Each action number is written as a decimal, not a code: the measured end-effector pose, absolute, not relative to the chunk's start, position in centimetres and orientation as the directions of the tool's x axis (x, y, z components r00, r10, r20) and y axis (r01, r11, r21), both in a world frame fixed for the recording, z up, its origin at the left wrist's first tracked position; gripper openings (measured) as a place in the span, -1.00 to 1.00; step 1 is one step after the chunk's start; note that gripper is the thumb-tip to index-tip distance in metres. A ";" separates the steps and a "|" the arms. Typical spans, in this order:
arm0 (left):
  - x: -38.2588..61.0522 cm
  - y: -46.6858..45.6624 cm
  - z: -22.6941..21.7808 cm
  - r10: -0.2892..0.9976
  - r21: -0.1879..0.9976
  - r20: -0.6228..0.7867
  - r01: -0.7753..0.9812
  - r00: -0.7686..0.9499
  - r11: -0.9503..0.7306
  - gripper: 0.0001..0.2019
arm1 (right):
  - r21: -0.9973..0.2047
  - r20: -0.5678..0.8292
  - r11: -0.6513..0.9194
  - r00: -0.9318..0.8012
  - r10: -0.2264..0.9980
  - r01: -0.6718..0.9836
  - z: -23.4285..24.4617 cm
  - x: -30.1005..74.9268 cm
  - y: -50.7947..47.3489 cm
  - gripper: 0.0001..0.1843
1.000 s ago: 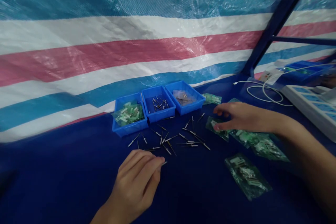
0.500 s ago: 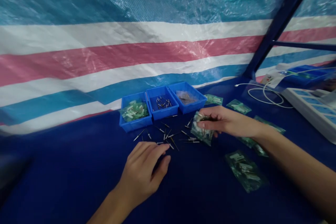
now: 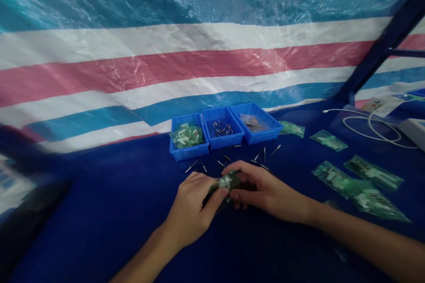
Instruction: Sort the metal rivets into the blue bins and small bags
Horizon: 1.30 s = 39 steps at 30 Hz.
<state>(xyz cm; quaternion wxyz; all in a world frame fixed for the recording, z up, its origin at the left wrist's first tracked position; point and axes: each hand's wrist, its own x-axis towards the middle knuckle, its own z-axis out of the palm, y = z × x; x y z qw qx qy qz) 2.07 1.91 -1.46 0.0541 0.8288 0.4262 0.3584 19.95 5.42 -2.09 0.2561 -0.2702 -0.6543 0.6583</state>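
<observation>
The step in hand was, as I judge it, the handling of one small green bag (image 3: 226,182) with two hands. The left grip (image 3: 194,205) was closed on it, with the thumb pressed on the front. The right grip (image 3: 268,192) was also closed on it from the opposite side, its thumb and fingers at the edge. So the bag was between the two grips, above the worktop (image 3: 119,212).

The next move, I think, called for a steady hold on one side, while the other fingers worked on the thin film with little force, so that it did not tear or slip.

The bag looked clear, greenish and shiny, wrinkled by the pressure, with pale pieces showing in its middle. Its ends were partly hidden behind the fingers, and I could not tell whether it was open.

Just beyond the grips were loose rivets (image 3: 264,154) and, behind these, three blue boxes (image 3: 226,142). To the right of the right grip lay more green bags (image 3: 378,201).
</observation>
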 end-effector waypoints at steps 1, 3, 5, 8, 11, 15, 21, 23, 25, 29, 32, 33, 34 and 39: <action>2.0 1.9 -1.4 0.753 0.411 0.535 0.661 0.382 -0.627 -0.68 | -1.000 -0.015 0.009 -0.716 0.698 0.029 -2.3 20.0 5.3 -0.65; 2.0 1.9 -1.4 0.768 0.437 0.520 0.655 0.374 -0.616 -0.65 | -0.991 0.037 0.117 -0.709 0.704 0.065 -2.6 20.1 5.2 -0.52; 2.0 2.0 -1.4 0.779 0.455 0.516 0.656 0.357 -0.602 -0.63 | -0.952 0.127 0.288 -0.714 0.689 0.108 -2.6 20.5 5.0 -0.43; 2.0 2.0 -1.6 0.789 0.473 0.517 0.658 0.332 -0.586 -0.62 | -0.843 0.251 0.521 -0.759 0.601 0.135 -2.4 21.1 4.9 -0.36; 2.2 1.9 -1.8 0.788 0.478 0.527 0.656 0.317 -0.584 -0.62 | -0.766 0.298 0.631 -0.806 0.511 0.117 -2.1 21.7 4.7 -0.29; 2.5 1.6 -2.0 0.773 0.466 0.558 0.656 0.303 -0.594 -0.61 | -0.665 0.374 0.728 -0.769 0.518 0.166 -2.0 21.9 4.3 -0.45; 2.9 1.5 -2.1 0.746 0.411 0.593 0.684 0.302 -0.603 -0.60 | -0.495 0.524 0.849 -0.716 0.461 0.185 -2.6 21.9 4.3 -0.80; 2.9 1.5 -2.1 0.734 0.384 0.599 0.689 0.320 -0.614 -0.59 | -0.475 0.514 0.853 -0.719 0.468 0.217 -2.6 22.0 4.3 -0.82; 2.8 1.5 -2.2 0.733 0.371 0.592 0.694 0.335 -0.617 -0.59 | -0.475 0.497 0.851 -0.729 0.471 0.226 -2.4 22.2 4.3 -0.82; 2.5 1.4 -2.6 0.773 0.465 0.570 0.666 0.280 -0.583 -0.82 | -0.555 0.533 0.795 -0.629 0.567 0.245 -2.0 22.5 4.3 -0.88; 2.2 1.3 -2.9 0.761 0.486 0.592 0.635 0.266 -0.601 -0.65 | -0.667 0.539 0.704 -0.496 0.681 0.243 -1.8 22.5 4.4 -0.92; 2.2 1.3 -2.9 0.743 0.461 0.603 0.632 0.291 -0.622 -0.62 | -0.708 0.526 0.668 -0.460 0.715 0.229 -1.7 22.5 4.5 -0.92; 2.2 1.3 -2.9 0.721 0.426 0.612 0.633 0.324 -0.646 -0.62 | -0.750 0.505 0.628 -0.432 0.747 0.209 -1.7 22.5 4.5 -0.92; 2.2 1.2 -2.7 0.613 0.190 0.644 0.680 0.458 -0.708 -0.59 | -0.909 0.359 0.413 -0.412 0.838 0.048 -1.9 22.2 4.8 -0.86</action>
